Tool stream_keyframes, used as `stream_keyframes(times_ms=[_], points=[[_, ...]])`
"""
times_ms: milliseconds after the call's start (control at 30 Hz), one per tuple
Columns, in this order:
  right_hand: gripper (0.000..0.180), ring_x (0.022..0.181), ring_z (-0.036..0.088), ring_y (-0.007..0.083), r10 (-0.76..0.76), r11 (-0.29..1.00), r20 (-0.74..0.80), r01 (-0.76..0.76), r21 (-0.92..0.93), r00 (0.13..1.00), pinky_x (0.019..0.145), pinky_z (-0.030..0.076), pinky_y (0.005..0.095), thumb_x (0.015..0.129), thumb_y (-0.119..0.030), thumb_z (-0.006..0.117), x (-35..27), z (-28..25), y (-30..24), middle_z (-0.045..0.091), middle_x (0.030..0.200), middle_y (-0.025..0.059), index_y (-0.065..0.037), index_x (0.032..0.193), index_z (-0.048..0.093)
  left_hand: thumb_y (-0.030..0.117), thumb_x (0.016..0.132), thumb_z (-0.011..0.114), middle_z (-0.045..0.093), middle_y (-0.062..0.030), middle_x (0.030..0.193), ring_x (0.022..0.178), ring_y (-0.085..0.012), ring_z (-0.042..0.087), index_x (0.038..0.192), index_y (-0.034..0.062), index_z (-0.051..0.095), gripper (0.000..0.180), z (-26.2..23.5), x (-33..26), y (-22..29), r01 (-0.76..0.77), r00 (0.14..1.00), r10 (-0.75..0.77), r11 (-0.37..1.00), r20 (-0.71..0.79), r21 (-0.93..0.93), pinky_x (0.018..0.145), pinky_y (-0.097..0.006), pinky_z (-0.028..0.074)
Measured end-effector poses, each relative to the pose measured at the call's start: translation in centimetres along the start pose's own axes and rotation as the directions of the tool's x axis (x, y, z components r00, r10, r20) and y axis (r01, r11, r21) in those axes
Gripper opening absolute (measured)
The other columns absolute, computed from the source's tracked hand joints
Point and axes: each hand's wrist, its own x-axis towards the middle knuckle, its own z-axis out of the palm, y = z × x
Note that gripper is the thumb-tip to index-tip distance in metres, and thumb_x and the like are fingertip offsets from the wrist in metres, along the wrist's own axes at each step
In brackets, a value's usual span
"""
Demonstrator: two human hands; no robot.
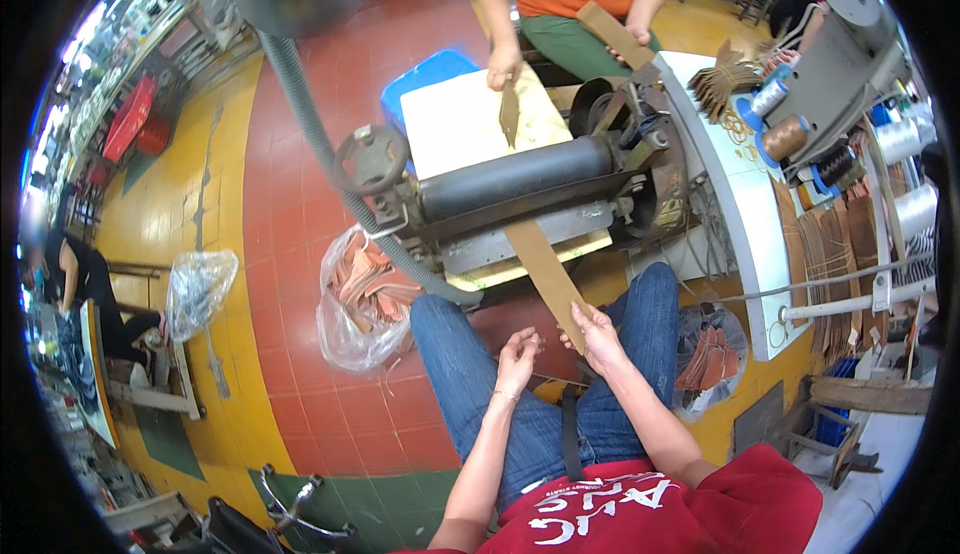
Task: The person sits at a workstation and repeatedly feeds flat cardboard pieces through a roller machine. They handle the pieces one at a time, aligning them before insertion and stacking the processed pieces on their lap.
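Observation:
A long tan-brown leather strip [545, 274] slants down from the rollers of a machine toward my lap. My right hand [597, 337] is closed on its near end, thumb on top. The strip's far end passes under the black roller [515, 179], where it is hidden. To the left of the strip, my left hand [518, 359] hovers over my lap, its fingers loosely curled and apart, with nothing visible in them. A steel plate [480, 251] lies under the strip at the machine's near side.
Across the machine, a person in orange holds brown strips [508, 114] over a pale board [450, 119]. Clear bags of reddish pieces [370, 279] stand on the floor both sides of me. A white table [745, 244] at right holds thread spools [783, 141]. A grey hose [310, 114] hangs left.

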Motion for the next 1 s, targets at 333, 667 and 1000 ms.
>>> stream_keyframes(times_ms=[333,667,1000], points=[[0.09,0.119,0.04,0.0212,0.098,0.901,-0.191,-0.006,0.434,0.977,0.095,0.039,0.041,0.081,-0.047,0.068,8.5,4.1,-0.8,0.047,0.121,0.0124,-0.006,0.142,0.017,0.024,0.095,0.049,0.063,-0.0132,0.108,0.093,-0.0181,0.062,0.125,0.0018,0.048,0.038,-0.6,0.2,0.5,0.049,0.999,-0.048,0.997,0.018,-0.063,0.076,-0.028,0.048],[0.035,0.072,0.064,0.0156,0.036,0.939,0.105,0.002,-0.343,0.994,0.064,0.053,0.0289,0.087,-0.032,0.064,-4.6,-5.4,4.5,0.066,0.092,0.0083,-0.003,0.107,0.061,0.027,0.094,0.05,0.064,-0.0118,0.102,0.085,-0.0185,0.065,0.122,0.0046,0.051,0.036,-1.0,1.4,-0.6,0.076,0.996,-0.073,0.996,0.041,-0.052,0.065,-0.027,0.052],[0.041,0.091,0.053,0.0323,-0.968,0.233,-0.241,-0.103,-0.967,0.073,0.076,0.044,0.041,0.075,-0.038,0.07,-17.8,-13.4,-12.2,0.05,0.099,0.0129,-0.006,0.095,0.055,0.027,0.092,0.054,0.064,-0.0118,0.096,0.081,-0.0195,0.064,0.117,0.003,0.052,0.035,-2.2,2.7,-2.1,0.099,0.995,-0.099,0.995,-0.018,-0.034,0.065,-0.03,0.054]])
